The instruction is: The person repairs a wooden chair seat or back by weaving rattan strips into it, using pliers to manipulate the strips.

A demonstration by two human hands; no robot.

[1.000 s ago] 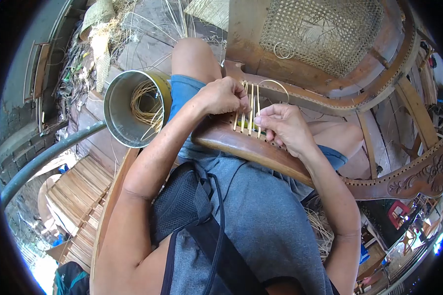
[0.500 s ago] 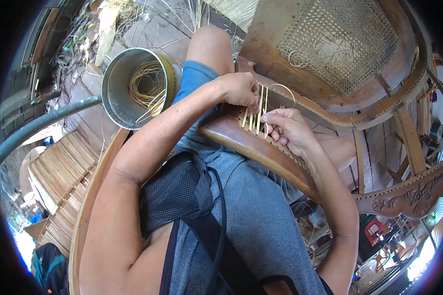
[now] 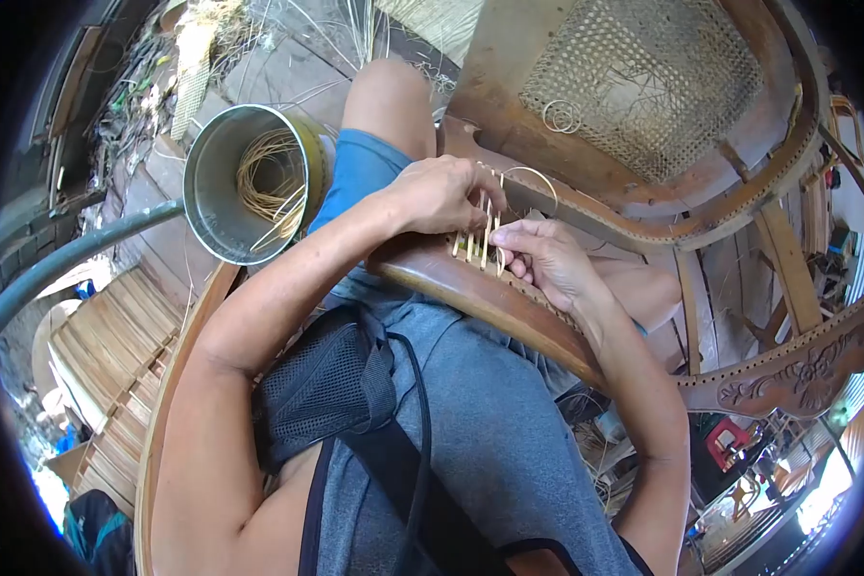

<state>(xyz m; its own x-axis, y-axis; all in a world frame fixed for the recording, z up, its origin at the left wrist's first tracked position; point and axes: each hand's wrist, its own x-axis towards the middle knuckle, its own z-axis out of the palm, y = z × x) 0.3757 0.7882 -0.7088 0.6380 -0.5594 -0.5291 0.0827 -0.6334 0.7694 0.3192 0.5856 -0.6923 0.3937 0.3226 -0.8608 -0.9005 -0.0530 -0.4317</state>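
Note:
Across my lap lies a curved brown wooden frame (image 3: 490, 312) with small holes along its edge. Several pale cane strips (image 3: 469, 247) run side by side over its opening. My left hand (image 3: 448, 197) reaches over the strips from the left, its fingers bent down among them; the fingertips are partly hidden. On the right side of the strips, my right hand (image 3: 547, 257) pinches a thin cane strand between thumb and forefinger. A loop of cane (image 3: 544, 175) arches above the frame, just behind my right hand.
A metal bucket (image 3: 199, 182) holding coiled cane (image 3: 259, 187) stands at the left. Beyond the frame is a large wooden chair part with woven cane (image 3: 586, 82). Carved wood (image 3: 797, 384) lies at the right, and wooden slats (image 3: 115, 336) at the left.
My left hand has spread over the strips, its fingers reaching further across them. My right hand stays pinched beside them. The whole view has shifted slightly.

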